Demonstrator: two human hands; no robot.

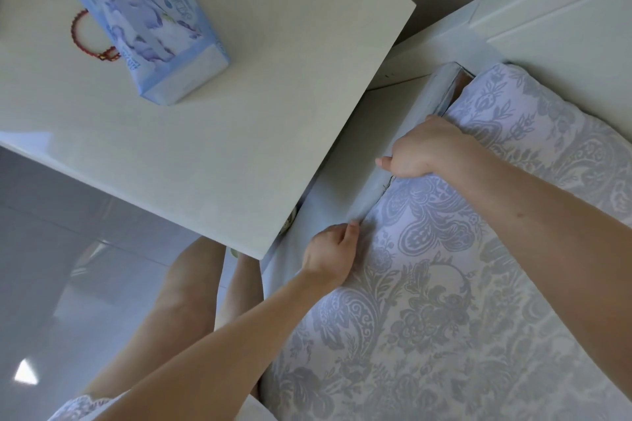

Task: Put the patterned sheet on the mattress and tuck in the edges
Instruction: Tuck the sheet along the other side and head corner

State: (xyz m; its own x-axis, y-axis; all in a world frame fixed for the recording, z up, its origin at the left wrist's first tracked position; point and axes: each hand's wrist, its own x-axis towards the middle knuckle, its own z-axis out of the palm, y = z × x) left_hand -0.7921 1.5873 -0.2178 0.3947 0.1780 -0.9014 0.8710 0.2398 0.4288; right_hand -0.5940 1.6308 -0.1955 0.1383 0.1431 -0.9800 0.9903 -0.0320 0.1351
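Lilac-and-grey, the patterned sheet [444, 301] lies spread to the right of the white nightstand [239, 113], its border along the pale bed edge [415, 133] just beside that nightstand. The left hand [328, 253] pinches the border with curled fingers. The right hand [427, 150] presses down at the border, thumb out; its other fingers are hidden, so their state cannot be told.

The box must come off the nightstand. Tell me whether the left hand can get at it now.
Probably yes: the blue box stands uncovered on the nightstand, nothing between, though the left hand grips the sheet.
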